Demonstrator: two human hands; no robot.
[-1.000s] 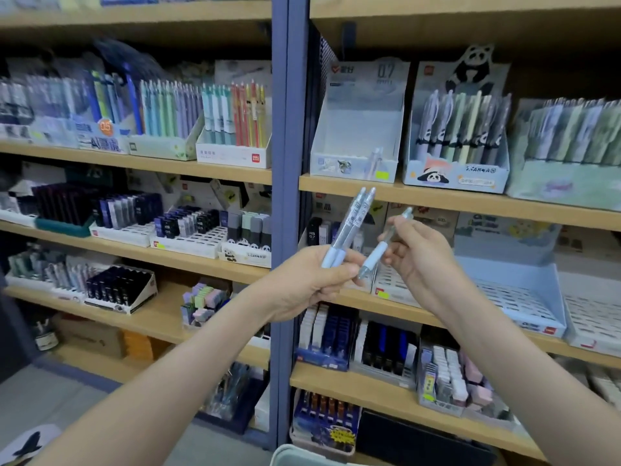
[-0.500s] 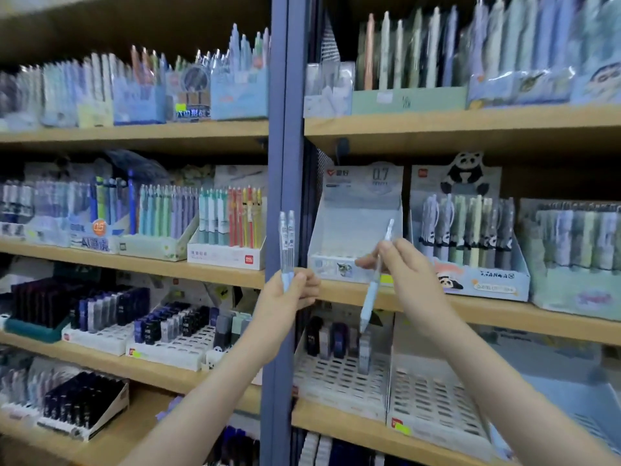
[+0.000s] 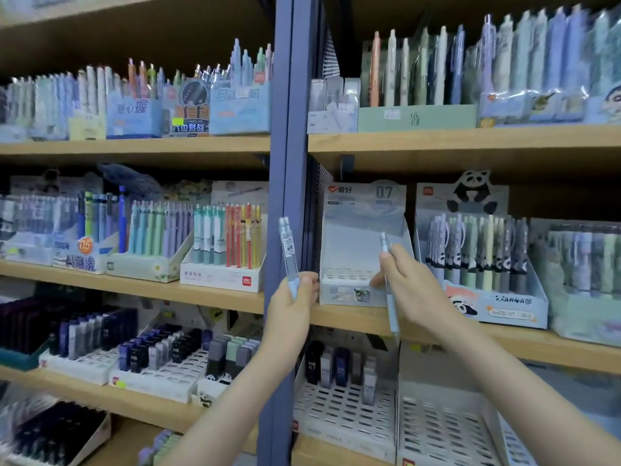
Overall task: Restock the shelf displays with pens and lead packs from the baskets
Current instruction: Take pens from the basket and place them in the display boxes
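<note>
Your right hand [image 3: 413,290], pinching one pale-blue plastic pen [image 3: 391,311], has risen to the front of the empty white cardboard display box [image 3: 356,230], ready for slotting; your left hand [image 3: 292,307] grips two matching pens [image 3: 288,250] upright just left of it.

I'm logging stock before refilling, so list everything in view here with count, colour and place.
0.7 mm display box: one, white, middle shelf, no pens showing.
Panda pen box: one, pale blue, full, right of it.
Lead packs: about five, dark and grey, slotted tray below.
Other pen boxes: many, pastel, left and above.
Left hand: holds two clear pens upright.
Right hand: holds one pale blue pen before the white box.
</note>
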